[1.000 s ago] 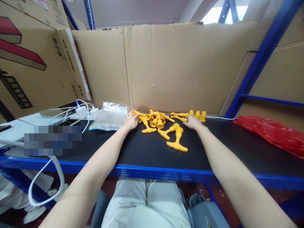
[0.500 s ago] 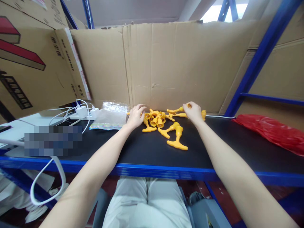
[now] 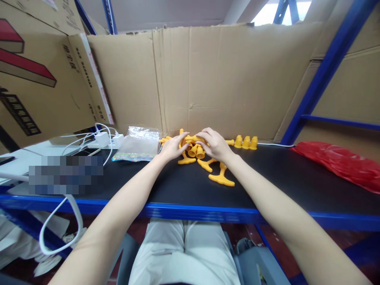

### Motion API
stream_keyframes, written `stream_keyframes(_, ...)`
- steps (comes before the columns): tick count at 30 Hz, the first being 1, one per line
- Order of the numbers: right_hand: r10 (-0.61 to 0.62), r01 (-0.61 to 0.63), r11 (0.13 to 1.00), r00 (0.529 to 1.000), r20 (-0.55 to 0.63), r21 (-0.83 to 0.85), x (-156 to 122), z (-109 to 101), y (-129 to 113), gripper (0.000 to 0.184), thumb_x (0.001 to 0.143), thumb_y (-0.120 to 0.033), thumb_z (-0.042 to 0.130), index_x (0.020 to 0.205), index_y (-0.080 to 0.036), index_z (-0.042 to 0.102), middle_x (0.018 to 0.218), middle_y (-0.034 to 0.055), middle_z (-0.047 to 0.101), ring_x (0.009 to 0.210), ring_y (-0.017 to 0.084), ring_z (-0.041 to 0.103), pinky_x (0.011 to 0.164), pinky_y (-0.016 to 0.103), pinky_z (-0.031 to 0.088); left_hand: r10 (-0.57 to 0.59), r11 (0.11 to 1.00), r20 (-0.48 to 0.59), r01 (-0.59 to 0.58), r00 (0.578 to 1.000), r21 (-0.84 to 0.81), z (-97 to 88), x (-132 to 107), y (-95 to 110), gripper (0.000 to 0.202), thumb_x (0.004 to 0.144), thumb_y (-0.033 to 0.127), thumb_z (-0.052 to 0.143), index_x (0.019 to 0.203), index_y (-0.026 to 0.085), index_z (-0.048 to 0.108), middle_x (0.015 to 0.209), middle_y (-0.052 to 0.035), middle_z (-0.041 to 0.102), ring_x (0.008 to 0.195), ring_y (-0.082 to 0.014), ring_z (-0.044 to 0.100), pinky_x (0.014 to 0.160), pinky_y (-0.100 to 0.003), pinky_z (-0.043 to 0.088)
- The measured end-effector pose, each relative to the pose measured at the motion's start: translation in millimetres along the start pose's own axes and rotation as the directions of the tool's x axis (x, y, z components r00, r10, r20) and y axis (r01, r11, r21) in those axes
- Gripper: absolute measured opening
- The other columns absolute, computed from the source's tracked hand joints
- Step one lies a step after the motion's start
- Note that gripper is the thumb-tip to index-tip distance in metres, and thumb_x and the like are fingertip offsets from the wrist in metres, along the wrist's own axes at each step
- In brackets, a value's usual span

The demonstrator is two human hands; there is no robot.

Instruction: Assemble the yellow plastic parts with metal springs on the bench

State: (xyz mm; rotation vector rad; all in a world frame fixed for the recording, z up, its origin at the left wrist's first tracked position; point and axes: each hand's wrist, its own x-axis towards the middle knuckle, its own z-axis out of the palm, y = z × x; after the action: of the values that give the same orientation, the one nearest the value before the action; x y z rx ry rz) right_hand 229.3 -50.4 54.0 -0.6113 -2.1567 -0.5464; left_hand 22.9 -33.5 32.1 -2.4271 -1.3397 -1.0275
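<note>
In the head view my left hand [image 3: 172,148] is at the left of a pile of yellow plastic T-handled pieces [image 3: 187,160], its fingers and thumb closed around one. The crossbar [image 3: 181,131] of that piece stands up past my fingertips, and its stem [image 3: 192,138] appears to run toward my right hand [image 3: 216,145]. My right fingers curl around the other end, which they mostly hide. Several bell-shaped yellow cups [image 3: 199,152] lie under both hands. Two T-handled pieces [image 3: 221,180] rest nearer the front, partly covered by my right wrist.
Three yellow cups [image 3: 246,142] stand in a row at the back right. A clear plastic bag [image 3: 138,144] lies left of the pile, beside white chargers and cables [image 3: 102,139]. A red plastic bag [image 3: 335,164] is far right. Cardboard [image 3: 237,79] walls the back.
My right hand has moved left from the back right to the pile, uncovering the row of three cups. My left hand has stayed close to its place; a crossbar now shows above it.
</note>
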Motion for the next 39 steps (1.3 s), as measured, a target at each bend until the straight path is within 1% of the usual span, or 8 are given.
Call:
stream_keyframes(5, 0.096, -0.087, 0.993, 0.988, 0.125, -0.079, -3, 1, 6, 0.026, 0.091, -0.033, 0.044, 0.106, -0.016, 0.056, 0.097, 0.011, 0.061, 0.092, 0.023, 0.054, 0.081, 0.036, 0.038, -0.043, 0.999, -0.079, 0.046, 0.996, 0.03, 0.5, 3, -4, 0.033, 0.085, 0.027, 0.047, 0.117, 0.022, 0.056, 0.107, -0.0048, 0.066, 0.093, -0.0184, 0.062, 0.081, -0.028, 0.045)
stream_keyframes(9, 0.225, -0.172, 0.967, 0.921, 0.319, -0.187, -10, 7, 12, 0.027, 0.09, -0.032, 0.047, 0.109, -0.015, 0.058, 0.1, 0.0113, 0.063, 0.095, 0.025, 0.054, 0.083, 0.039, 0.035, -0.021, 0.998, -0.059, 0.024, 0.998, 0.054, 0.8, 2, 0, 0.034, 0.08, 0.026, 0.052, 0.114, 0.023, 0.058, 0.1, -0.0046, 0.069, 0.088, -0.0186, 0.064, 0.076, -0.027, 0.045)
stream_keyframes(13, 0.251, -0.198, 0.967, 0.855, 0.453, -0.163, -15, 14, 13, 0.025, 0.089, -0.025, 0.047, 0.11, -0.016, 0.056, 0.108, 0.0117, 0.062, 0.1, 0.025, 0.054, 0.082, 0.036, 0.035, 0.027, 0.997, 0.002, -0.027, 1.0, 0.072, 2.3, 0, 3, 0.035, 0.078, 0.026, 0.053, 0.112, 0.023, 0.06, 0.093, -0.0046, 0.07, 0.084, -0.0185, 0.065, 0.072, -0.026, 0.044)
stream_keyframes(19, 0.256, -0.221, 0.966, 0.882, 0.396, -0.131, -16, 17, 15, 0.019, 0.086, -0.022, 0.05, 0.103, -0.014, 0.051, 0.104, 0.0113, 0.061, 0.094, 0.023, 0.056, 0.078, 0.033, 0.036, -0.029, 0.995, 0.014, 0.027, 0.999, 0.099, -0.5, 0, 7, 0.036, 0.078, 0.03, 0.054, 0.113, 0.024, 0.061, 0.088, -0.0038, 0.07, 0.081, -0.019, 0.065, 0.07, -0.025, 0.044)
stream_keyframes(27, 0.241, -0.162, 0.946, 0.931, 0.274, -0.28, -9, 8, 9, 0.018, 0.085, -0.016, 0.045, 0.102, -0.015, 0.05, 0.099, 0.011, 0.062, 0.093, 0.025, 0.054, 0.077, 0.035, 0.031, -0.144, 0.979, -0.012, 0.144, 0.99, 0.147, -0.6, 0, 12, 0.034, 0.08, 0.037, 0.052, 0.11, 0.025, 0.061, 0.082, -0.0033, 0.07, 0.08, -0.0214, 0.066, 0.071, -0.028, 0.045)
stream_keyframes(32, 0.206, -0.128, 0.96, 0.926, 0.317, -0.249, -10, 11, 9, 0.023, 0.091, -0.032, 0.042, 0.106, -0.016, 0.052, 0.103, 0.0108, 0.064, 0.093, 0.025, 0.054, 0.077, 0.035, 0.03, -0.155, 0.968, 0.014, 0.149, 0.988, 0.201, -2.2, 0, 13, 0.035, 0.08, 0.037, 0.051, 0.111, 0.025, 0.06, 0.085, -0.0051, 0.071, 0.083, -0.0235, 0.066, 0.072, -0.03, 0.045)
stream_keyframes(35, 0.211, -0.117, 0.957, 0.91, 0.358, -0.266, -10, 10, 7, 0.019, 0.09, -0.026, 0.043, 0.103, -0.016, 0.053, 0.099, 0.0105, 0.064, 0.091, 0.025, 0.055, 0.077, 0.035, 0.029, -0.145, 0.966, 0.052, 0.131, 0.988, 0.221, -2.9, -1, 15, 0.036, 0.08, 0.039, 0.052, 0.112, 0.025, 0.059, 0.085, -0.0053, 0.071, 0.083, -0.0235, 0.066, 0.072, -0.03, 0.045)
stream_keyframes(39, 0.221, -0.125, 0.95, 0.917, 0.331, -0.287, -7, 5, 5, 0.018, 0.086, -0.018, 0.045, 0.102, -0.015, 0.052, 0.095, 0.0106, 0.064, 0.09, 0.025, 0.055, 0.077, 0.035, 0.029, -0.14, 0.968, 0.046, 0.127, 0.989, 0.215, -2.8, 0, 15, 0.036, 0.081, 0.04, 0.051, 0.112, 0.024, 0.059, 0.085, -0.0056, 0.07, 0.083, -0.0236, 0.066, 0.072, -0.03, 0.046)
